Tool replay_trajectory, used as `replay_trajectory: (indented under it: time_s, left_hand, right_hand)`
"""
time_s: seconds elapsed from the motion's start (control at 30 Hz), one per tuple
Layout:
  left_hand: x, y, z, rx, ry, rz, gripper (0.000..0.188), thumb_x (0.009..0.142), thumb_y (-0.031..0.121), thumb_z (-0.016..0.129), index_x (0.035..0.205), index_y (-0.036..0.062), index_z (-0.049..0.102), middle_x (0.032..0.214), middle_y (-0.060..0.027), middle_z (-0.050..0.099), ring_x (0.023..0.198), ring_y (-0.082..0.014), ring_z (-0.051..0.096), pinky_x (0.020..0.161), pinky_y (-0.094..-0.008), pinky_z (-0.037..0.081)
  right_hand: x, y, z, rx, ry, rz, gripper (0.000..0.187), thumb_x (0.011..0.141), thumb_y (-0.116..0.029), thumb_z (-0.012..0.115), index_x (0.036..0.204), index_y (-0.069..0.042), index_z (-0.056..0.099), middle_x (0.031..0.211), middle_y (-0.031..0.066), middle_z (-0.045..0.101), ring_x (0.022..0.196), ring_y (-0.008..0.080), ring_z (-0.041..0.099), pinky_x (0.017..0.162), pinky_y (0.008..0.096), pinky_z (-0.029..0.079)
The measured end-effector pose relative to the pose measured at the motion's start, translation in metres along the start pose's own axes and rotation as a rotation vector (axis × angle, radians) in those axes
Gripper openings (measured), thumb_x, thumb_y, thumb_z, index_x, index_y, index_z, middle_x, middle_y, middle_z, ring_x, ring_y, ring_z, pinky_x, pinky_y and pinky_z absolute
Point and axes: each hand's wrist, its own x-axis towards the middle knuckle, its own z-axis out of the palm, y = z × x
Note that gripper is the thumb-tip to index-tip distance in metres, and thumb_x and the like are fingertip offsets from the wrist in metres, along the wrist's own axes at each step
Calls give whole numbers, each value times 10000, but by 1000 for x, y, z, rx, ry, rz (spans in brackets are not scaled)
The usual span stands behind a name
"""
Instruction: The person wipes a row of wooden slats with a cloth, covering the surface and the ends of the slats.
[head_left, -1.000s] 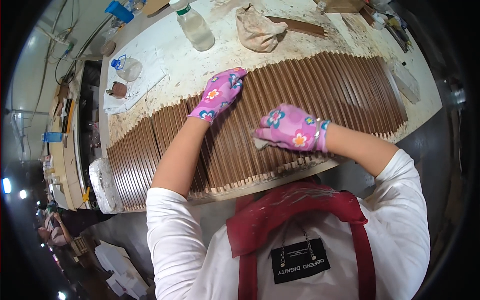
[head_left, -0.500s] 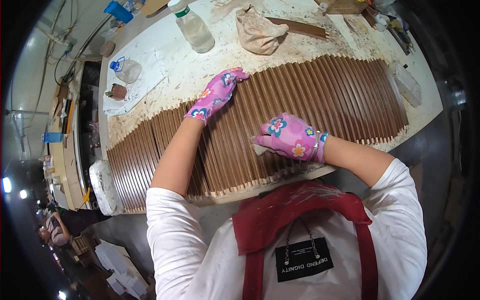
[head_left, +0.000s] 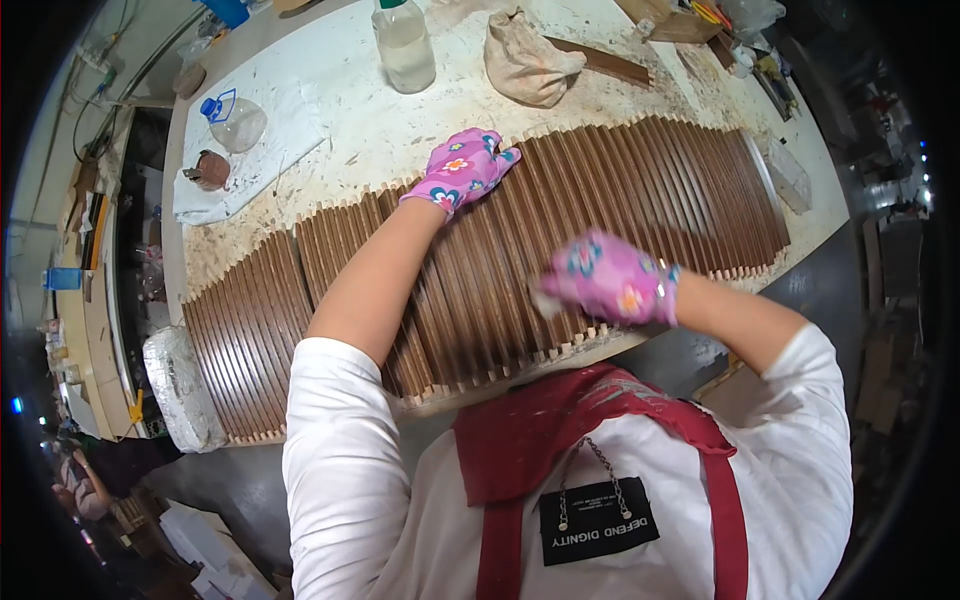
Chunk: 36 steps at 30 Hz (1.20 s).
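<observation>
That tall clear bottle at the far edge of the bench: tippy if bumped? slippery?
The bottle looks tall for its base, so a knock near the cap would probably tip it. It seems mostly full of pale liquid, so likely heavy, which may steady it. Its smooth clear wall could slip in the gloved left hand.

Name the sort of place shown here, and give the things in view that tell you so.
Probably a woodworking shop: a long row of brown wooden slats on a stained, dusty workbench, with a clear plastic bottle and a crumpled rag beside them.

Even overhead light brightens the pale, speckled tabletop (head_left: 400, 140), the pink flowered-gloved right hand (head_left: 608, 280) near its front edge is motion-blurred, and fisheye bending darkens everything beyond it.
</observation>
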Motion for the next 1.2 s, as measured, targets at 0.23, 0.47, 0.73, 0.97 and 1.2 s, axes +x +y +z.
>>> replay_trajectory:
  time_s: [0.23,0.47,0.73,0.97,1.2]
  left_hand:
    - [0,11,-15,17,-134,-15,519,999,488,444,1217,41,589,1270,-201,575,1185,-383,540,1020,-432,427]
    - [6,2,-11,8,-162,-60,498,1006,465,431,1212,45,602,1231,-191,610,1182,-363,548,1014,-422,430]
    - [37,10,5,162,-33,29,336,1006,304,455,1089,44,651,1117,-196,651,1068,-379,603,931,-421,482]
    - [35,-10,12,-48,-7,45,434,958,396,497,1177,41,613,1212,-185,616,1136,-363,586,969,-407,475]
    - [38,-7,9,-109,-63,-109,437,947,394,527,1179,34,616,1236,-182,605,1149,-346,585,983,-397,463]
  right_hand:
    - [46,38,-16,8,257,-11,181,827,-147,637,1004,-114,651,789,56,626,711,252,651,646,389,540]
    - [-25,6,-25,30,-193,-76,172,878,-225,634,1024,-138,659,786,42,632,749,228,671,662,364,568]
    - [33,125,-2,70,232,324,301,935,-163,607,1233,-196,635,867,71,647,740,247,642,668,341,552]
    - [25,105,-24,97,-89,196,306,891,-143,635,1193,-191,637,853,42,646,715,204,657,619,304,538]
    - [28,73,-30,355,-258,473,164,948,-265,600,1006,-129,671,740,56,606,611,181,617,577,327,530]
